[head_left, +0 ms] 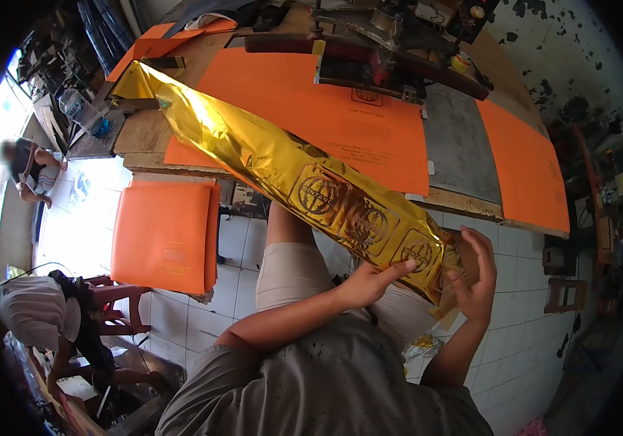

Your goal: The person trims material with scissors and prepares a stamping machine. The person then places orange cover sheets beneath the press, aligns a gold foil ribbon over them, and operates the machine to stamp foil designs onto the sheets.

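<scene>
A long sheet of shiny gold foil point(253, 149) stretches from the workbench at upper left down to my lap. Dark round emblems with lettering are cut or printed along its lower half. My left hand point(377, 282) grips the foil's lower edge, with its thumb on top and its fingers hidden beneath. At the crumpled near end, my right hand point(477, 280) is cupped beside the foil with its fingers stretched out and apart from the thumb. Its thumb lies against or very close to the foil edge; I cannot tell if they touch.
Orange printed sheets point(246, 80) lie on the workbench under a dark metal press point(369, 51). A grey plate point(460, 145) sits between them and another orange sheet point(526, 167). An orange stack point(162, 236) rests on a stool at left. Two people point(35, 309) are farther left.
</scene>
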`<state>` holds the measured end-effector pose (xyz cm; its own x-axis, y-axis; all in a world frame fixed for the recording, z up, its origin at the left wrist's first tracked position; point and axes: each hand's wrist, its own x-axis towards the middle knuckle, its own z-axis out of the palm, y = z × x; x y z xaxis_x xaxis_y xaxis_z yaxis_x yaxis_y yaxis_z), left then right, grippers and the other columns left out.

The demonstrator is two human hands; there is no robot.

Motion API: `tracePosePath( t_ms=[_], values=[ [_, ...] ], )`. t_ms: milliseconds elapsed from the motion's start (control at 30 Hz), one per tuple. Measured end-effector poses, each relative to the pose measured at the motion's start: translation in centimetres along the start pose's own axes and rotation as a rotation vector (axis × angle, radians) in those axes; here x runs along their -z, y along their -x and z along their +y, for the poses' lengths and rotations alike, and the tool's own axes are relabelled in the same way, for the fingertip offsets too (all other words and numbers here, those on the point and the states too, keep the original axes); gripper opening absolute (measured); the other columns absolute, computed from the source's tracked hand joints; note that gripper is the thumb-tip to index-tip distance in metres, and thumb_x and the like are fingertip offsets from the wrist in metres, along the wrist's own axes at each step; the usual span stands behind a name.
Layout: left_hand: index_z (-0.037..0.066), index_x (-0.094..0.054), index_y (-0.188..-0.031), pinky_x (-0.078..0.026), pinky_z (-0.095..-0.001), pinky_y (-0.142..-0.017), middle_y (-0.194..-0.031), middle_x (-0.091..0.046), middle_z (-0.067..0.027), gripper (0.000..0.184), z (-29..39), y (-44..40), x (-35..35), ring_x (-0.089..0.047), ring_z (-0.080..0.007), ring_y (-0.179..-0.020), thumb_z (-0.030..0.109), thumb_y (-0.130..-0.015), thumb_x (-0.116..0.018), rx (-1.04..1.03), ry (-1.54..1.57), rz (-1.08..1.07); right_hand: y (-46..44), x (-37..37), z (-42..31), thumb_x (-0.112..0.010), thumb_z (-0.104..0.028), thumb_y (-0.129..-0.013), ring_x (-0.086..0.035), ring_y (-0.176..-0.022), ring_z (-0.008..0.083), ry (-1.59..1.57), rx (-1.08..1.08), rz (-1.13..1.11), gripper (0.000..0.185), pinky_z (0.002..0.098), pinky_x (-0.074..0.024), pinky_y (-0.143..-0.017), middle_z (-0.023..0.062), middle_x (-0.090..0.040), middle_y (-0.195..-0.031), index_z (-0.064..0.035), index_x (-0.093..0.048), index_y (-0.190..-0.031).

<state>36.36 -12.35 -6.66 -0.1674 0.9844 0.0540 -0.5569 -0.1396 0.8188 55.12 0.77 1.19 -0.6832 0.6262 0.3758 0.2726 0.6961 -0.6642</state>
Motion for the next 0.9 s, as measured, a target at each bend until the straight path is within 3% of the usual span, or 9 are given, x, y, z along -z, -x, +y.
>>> tracePosePath(
  t_ms=[267,467,533,600,700,767,800,833,900],
  values=[
    [-0.002,-0.055,-0.141,-0.045,-0.0338,-0.107,-0.135,-0.064,-0.0079,0.042,0.1,0.1,0.1,-0.058,-0.0166,-0.123,0.024,-0.108,-0.060,0.039,-0.030,-0.046,2.8,-0.8,6.7,-0.075,-0.040,-0.097,-0.063,-0.112,0.0175,-0.649,-0.422,-0.147,0.055,0.0312,-0.0489,-0.096,0.0127,-0.066,-0.126,0.0041,-0.063,-0.129],
    [-0.004,-0.051,-0.147,-0.044,-0.0372,-0.113,-0.142,-0.063,-0.0164,0.054,4.5,1.9,4.1,-0.058,-0.0226,-0.133,0.029,-0.107,-0.063,0.268,-0.382,-0.321,1.3,2.3,6.4,-0.075,-0.019,-0.097,-0.061,-0.084,0.0069,-0.535,-0.476,-0.104,0.022,0.0234,-0.0479,-0.075,0.0011,-0.069,-0.096,0.0011,-0.067,-0.097],
    [-0.003,-0.058,-0.141,-0.053,-0.0348,-0.102,-0.126,-0.072,-0.0210,0.053,10.2,3.1,6.7,-0.068,-0.0269,-0.122,0.034,-0.104,-0.067,0.300,-0.781,-0.570,0.1,3.9,6.1,-0.077,-0.019,-0.096,-0.059,-0.080,0.0058,-0.397,-0.487,-0.116,0.021,0.0231,-0.0468,-0.073,-0.0015,-0.067,-0.086,-0.0001,-0.067,-0.096],
    [-0.003,-0.060,-0.139,-0.058,-0.0346,-0.092,-0.112,-0.076,-0.0215,0.051,16.4,4.6,9.9,-0.075,-0.0237,-0.108,0.034,-0.104,-0.063,0.171,-0.815,-0.517,-1.2,5.6,6.3,-0.078,-0.021,-0.095,-0.058,-0.081,0.0054,-0.264,-0.519,-0.164,0.023,0.0223,-0.0466,-0.071,-0.0019,-0.066,-0.087,-0.0015,-0.066,-0.096],
    [-0.003,-0.070,-0.111,-0.049,-0.0258,-0.061,-0.089,-0.075,-0.0076,0.032,22.0,5.9,17.8,-0.068,-0.0146,-0.069,0.026,-0.101,-0.059,-0.278,-0.687,0.282,-2.6,6.9,7.7,-0.078,-0.015,-0.094,-0.056,-0.075,0.0049,-0.194,-0.442,-0.126,0.018,0.0228,-0.0451,-0.068,-0.0024,-0.065,-0.083,-0.0003,-0.067,-0.095],
    [0.003,-0.070,-0.116,-0.050,-0.0287,-0.069,-0.091,-0.074,-0.0069,0.029,26.9,3.5,21.2,-0.067,-0.0133,-0.079,0.028,-0.104,-0.060,-0.412,-1.411,0.676,-3.3,8.3,9.8,-0.078,-0.015,-0.095,-0.054,-0.071,0.0035,-0.096,-0.349,-0.147,0.018,0.0223,-0.0437,-0.066,-0.0028,-0.064,-0.079,-0.0004,-0.067,-0.095],
    [0.008,-0.071,-0.123,-0.054,-0.0349,-0.084,-0.109,-0.074,-0.0088,0.029,28.2,2.4,22.4,-0.070,-0.0218,-0.095,0.029,-0.103,-0.064,-0.346,-1.586,0.843,-3.7,8.9,9.8,-0.078,-0.016,-0.095,-0.053,-0.072,0.0035,-0.103,-0.385,-0.148,0.019,0.0227,-0.0438,-0.066,-0.0027,-0.064,-0.079,-0.0005,-0.067,-0.095],
    [0.012,-0.066,-0.135,-0.050,-0.0419,-0.103,-0.138,-0.064,-0.0127,0.037,29.4,1.7,25.7,-0.064,-0.0320,-0.122,0.029,-0.102,-0.066,-0.494,-1.858,0.745,-4.3,9.5,9.4,-0.078,-0.017,-0.095,-0.053,-0.072,0.0036,-0.109,-0.424,-0.151,0.020,0.0231,-0.0439,-0.066,-0.0025,-0.063,-0.079,-0.0006,-0.067,-0.094],
    [0.014,-0.061,-0.141,-0.044,-0.0453,-0.112,-0.148,-0.057,-0.0126,0.042,30.3,0.2,29.0,-0.054,-0.0335,-0.135,0.029,-0.102,-0.065,-0.517,-1.972,0.665,-5.4,11.0,9.8,-0.076,-0.022,-0.098,-0.052,-0.073,0.0035,-0.133,-0.487,-0.177,0.023,0.0237,-0.0434,-0.067,-0.0035,-0.062,-0.078,-0.0011,-0.068,-0.093]
  ],
)
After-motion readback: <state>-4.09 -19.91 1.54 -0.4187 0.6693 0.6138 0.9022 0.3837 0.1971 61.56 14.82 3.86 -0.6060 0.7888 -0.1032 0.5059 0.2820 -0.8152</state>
